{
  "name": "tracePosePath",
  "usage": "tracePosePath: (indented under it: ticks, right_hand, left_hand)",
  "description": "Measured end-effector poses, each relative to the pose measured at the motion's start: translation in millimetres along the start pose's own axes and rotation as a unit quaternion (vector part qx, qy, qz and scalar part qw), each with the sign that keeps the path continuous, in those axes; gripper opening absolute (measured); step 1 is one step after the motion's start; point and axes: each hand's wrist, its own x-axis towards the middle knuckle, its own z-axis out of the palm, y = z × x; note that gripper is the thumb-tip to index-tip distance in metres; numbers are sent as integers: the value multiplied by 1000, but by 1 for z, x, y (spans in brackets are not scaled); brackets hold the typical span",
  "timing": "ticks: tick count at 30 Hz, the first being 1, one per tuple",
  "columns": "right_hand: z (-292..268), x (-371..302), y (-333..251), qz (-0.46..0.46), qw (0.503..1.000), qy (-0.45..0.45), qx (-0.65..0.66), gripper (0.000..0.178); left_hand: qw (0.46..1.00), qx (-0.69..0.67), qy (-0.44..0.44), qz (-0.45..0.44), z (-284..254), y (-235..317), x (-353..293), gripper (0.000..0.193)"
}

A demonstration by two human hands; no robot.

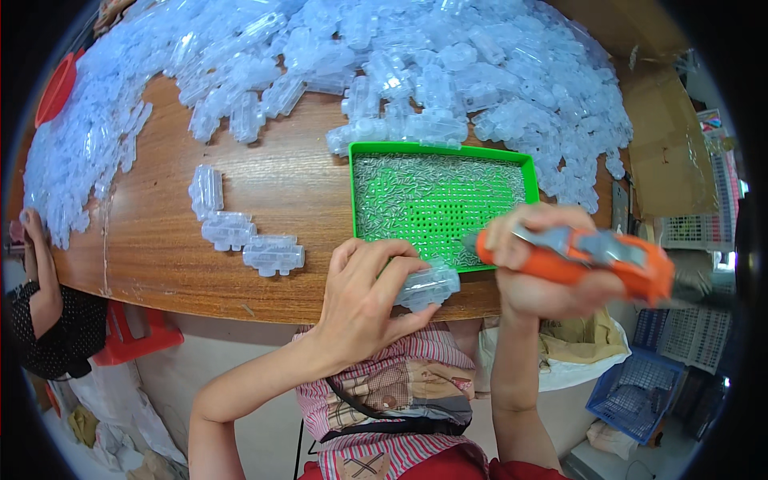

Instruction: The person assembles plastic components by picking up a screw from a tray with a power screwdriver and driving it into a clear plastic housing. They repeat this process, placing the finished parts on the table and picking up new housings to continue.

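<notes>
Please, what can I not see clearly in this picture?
In the head view:
Orange tool: blurred, partly hidden by the right hand.
Clear plastic part: its left end is covered by the left hand.
Small metal pieces in the green tray: too small to count.
Co-worker: partly cut off by the picture's dark left rim.

Left grip (362,290) on clear plastic piece (430,286), right grip (528,296) around orange tool (652,268) — green tray (436,218) just beside, wooden table (160,224)

I see a translucent plastic casing (428,286) lying sideways in my left hand (362,298) at the bench (148,232) edge; my right hand (525,286) holds a blurred orange power screwdriver (588,260), tip over the green tray (530,180).
</notes>
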Motion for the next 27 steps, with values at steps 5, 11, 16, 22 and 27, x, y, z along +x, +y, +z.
tracePosePath:
  ticks: [5, 11, 16, 22, 27]
  right_hand:
    - [28, -3, -59, -70, 989, -127, -21, 77]
    - [39, -22, -51, -77, 978, -187, -46, 77]
    - [35, -24, -42, -87, 974, -195, -73, 78]
    - [38, -25, -37, -98, 963, -237, -89, 78]
    - [34, -21, -40, -61, 952, -291, -79, 27]
  left_hand:
    - [999, -42, -20, 6, 3, -7, -7, 39]
    - [996, -84, -2, 11, 8, -10, -4, 37]
    - [995, -96, 3, 14, 7, -14, -6, 37]
    - [994, -113, 1, 12, 9, -15, -5, 38]
    - [993, -120, -3, 17, 10, -19, -5, 45]
